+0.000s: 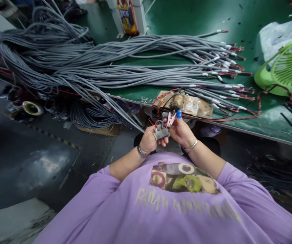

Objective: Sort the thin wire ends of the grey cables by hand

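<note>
Close to my body, in front of the bench edge, both hands meet. My left hand is closed round grey cables that come down from the bench, and thin coloured wires stick out above its fingers. A grey wrap lies across those fingers. My right hand, with a blue finger cover on its thumb, is closed on a pale pink clip beside the wires. The fingertips partly hide the wire ends.
A long bundle of grey cables with white-tagged, stripped ends covers the green bench. At the bench edge sits a taped cardboard block. A green fan stands right. Coiled cable lies below the bench, left.
</note>
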`<act>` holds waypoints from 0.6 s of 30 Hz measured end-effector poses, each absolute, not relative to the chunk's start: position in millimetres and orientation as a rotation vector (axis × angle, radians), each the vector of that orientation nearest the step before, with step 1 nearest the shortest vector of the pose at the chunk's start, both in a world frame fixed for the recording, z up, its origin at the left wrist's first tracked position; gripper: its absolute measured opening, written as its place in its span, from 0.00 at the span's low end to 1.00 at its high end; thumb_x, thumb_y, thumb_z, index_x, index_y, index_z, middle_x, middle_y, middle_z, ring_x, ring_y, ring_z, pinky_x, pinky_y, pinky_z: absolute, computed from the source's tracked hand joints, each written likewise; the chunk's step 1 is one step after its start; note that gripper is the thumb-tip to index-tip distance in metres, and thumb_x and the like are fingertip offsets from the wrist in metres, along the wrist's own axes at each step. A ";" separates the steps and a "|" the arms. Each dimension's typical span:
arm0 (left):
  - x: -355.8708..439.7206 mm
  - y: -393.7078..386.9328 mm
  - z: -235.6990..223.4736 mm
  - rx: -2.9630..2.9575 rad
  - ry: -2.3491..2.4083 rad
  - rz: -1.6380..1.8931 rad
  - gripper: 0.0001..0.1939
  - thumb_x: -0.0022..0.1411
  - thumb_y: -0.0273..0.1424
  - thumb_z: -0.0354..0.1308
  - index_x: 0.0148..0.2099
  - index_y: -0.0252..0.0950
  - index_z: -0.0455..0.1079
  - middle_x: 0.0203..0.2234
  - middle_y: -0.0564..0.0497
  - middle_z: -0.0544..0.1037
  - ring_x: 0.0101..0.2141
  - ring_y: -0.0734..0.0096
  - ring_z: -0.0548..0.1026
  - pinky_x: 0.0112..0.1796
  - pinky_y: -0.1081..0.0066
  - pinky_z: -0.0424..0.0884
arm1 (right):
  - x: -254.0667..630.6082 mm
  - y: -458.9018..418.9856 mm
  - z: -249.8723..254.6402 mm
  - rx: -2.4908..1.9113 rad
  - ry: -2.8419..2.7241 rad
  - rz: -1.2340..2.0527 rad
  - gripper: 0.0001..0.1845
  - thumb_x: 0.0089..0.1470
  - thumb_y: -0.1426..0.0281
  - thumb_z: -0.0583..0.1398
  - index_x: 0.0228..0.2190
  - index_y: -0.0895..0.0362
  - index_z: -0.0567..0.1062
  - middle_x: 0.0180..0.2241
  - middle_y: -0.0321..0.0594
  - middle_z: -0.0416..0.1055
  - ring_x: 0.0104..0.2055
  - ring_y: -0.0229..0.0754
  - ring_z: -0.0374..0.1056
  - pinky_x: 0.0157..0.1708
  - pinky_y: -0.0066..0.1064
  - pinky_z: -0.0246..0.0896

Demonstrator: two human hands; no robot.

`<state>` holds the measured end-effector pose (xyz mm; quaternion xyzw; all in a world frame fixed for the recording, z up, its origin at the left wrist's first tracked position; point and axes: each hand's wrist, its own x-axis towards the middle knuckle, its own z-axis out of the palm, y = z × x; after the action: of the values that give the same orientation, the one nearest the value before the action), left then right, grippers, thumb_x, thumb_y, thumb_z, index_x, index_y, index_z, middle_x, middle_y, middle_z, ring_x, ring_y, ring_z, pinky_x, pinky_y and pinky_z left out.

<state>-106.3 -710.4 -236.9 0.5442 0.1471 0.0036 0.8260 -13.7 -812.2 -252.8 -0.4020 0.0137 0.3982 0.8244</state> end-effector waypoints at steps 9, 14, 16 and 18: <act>-107.0 -711.4 -245.0 1.187 0.352 -0.029 0.22 0.45 0.47 0.69 0.26 0.32 0.70 0.14 0.51 0.75 0.12 0.76 0.69 0.13 0.78 0.56 | -14.1 -808.2 -246.4 -0.820 0.156 0.786 0.29 0.42 0.42 0.67 0.27 0.56 0.72 0.23 0.36 0.74 0.25 0.38 0.68 0.27 0.30 0.65; -112.7 -711.4 -244.8 1.186 0.367 -0.028 0.24 0.43 0.48 0.70 0.27 0.32 0.70 0.14 0.51 0.75 0.11 0.76 0.68 0.12 0.78 0.58 | -15.2 -812.2 -250.1 -0.783 0.114 0.865 0.31 0.47 0.38 0.60 0.28 0.55 0.72 0.25 0.36 0.73 0.24 0.36 0.66 0.25 0.28 0.61; -116.7 -710.5 -244.9 1.193 0.362 -0.041 0.24 0.43 0.48 0.70 0.27 0.32 0.70 0.14 0.51 0.74 0.11 0.76 0.68 0.12 0.78 0.58 | -15.1 -815.3 -252.2 -0.778 0.108 0.893 0.32 0.49 0.37 0.57 0.27 0.55 0.72 0.26 0.36 0.73 0.24 0.36 0.65 0.24 0.28 0.59; -120.3 -708.6 -246.1 1.200 0.372 -0.049 0.24 0.43 0.49 0.70 0.26 0.32 0.69 0.14 0.51 0.74 0.11 0.76 0.68 0.13 0.78 0.59 | -14.7 -818.9 -254.0 -0.783 0.099 0.904 0.33 0.50 0.36 0.56 0.27 0.54 0.72 0.26 0.36 0.73 0.25 0.36 0.65 0.24 0.27 0.58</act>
<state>-120.3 -708.6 -246.1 0.5613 0.1742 -0.0228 0.8088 -14.7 -818.9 -254.0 -0.3685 0.0464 0.4255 0.8252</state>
